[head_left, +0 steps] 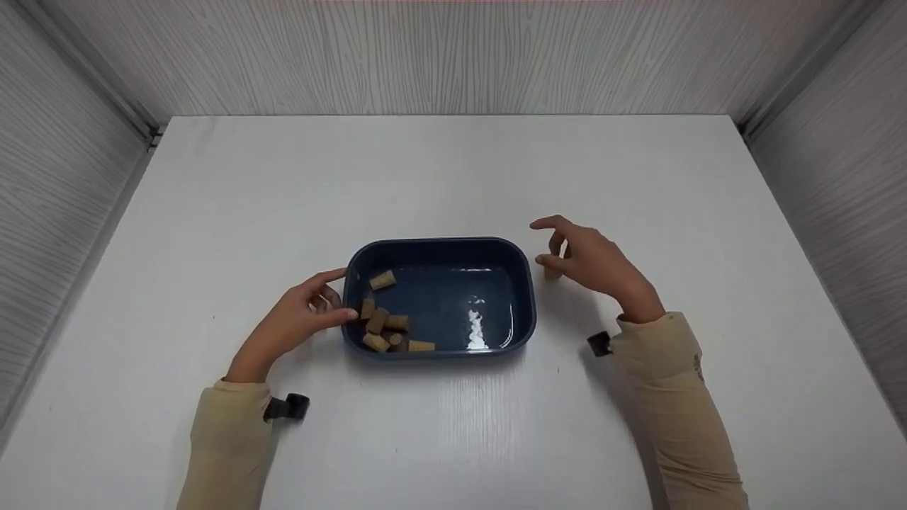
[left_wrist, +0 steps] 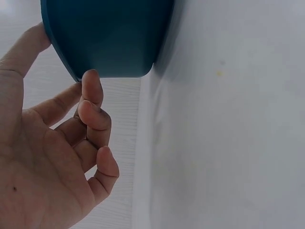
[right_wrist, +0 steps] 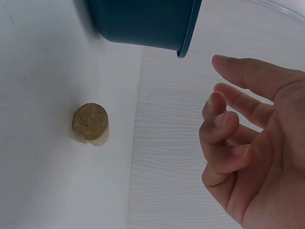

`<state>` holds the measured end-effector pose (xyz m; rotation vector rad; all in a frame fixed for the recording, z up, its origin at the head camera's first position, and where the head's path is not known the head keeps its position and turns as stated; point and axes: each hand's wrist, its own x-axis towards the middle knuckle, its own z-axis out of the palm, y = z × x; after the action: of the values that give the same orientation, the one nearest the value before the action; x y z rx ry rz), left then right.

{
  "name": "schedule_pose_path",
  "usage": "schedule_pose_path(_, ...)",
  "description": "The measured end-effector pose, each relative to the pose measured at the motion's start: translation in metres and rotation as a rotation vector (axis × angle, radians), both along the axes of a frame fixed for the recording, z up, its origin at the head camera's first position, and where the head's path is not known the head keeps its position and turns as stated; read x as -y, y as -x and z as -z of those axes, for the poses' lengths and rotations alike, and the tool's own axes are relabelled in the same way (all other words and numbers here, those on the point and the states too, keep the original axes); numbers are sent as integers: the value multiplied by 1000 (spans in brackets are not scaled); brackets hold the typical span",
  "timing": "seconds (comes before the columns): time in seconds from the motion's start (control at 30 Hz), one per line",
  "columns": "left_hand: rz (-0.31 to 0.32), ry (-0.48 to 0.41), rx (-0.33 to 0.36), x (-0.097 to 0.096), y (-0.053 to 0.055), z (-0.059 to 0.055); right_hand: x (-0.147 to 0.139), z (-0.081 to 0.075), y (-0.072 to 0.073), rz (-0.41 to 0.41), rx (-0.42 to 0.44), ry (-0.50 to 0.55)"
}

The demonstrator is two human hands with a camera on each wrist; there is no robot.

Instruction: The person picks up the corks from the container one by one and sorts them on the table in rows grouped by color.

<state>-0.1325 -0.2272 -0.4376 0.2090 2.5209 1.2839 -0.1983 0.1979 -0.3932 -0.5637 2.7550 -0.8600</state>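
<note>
A dark blue rectangular container (head_left: 439, 242) sits on the table with several tapered cork stoppers (head_left: 377, 321) lying loose in its left part. At the container's left end my left hand (head_left: 301, 315) holds the rim with thumb and index finger, while the other fingers curl outside the wall. My right hand (head_left: 592, 258) hovers off the right end, thumb and index finger spread apart and the other fingers bent, holding nothing. One cork stopper (right_wrist: 90, 122) rests on the table below it, largely hidden by the thumb in the head view. The right wrist view shows space between hand and cork.
The white table (head_left: 453, 177) is bounded by a wood-patterned panel (head_left: 453, 57) at the back and more panels on both sides. A small black device (head_left: 289, 406) juts from the left sleeve and another black device (head_left: 599, 344) from the right.
</note>
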Motion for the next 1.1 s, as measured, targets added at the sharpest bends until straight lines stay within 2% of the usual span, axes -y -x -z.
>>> schedule_pose_path(0.37, -11, -7, 2, 2, -2, 0, 20, -12, 0, -87, 29, 78)
schedule_pose_path(0.8, -7, -18, 17, 0, 0, -2, 44, -27, -2, -173, -42, 68)
schedule_pose_path(1.1, -11, -18, 20, -2, -1, -3, 61, -39, -3, -223, -38, 58)
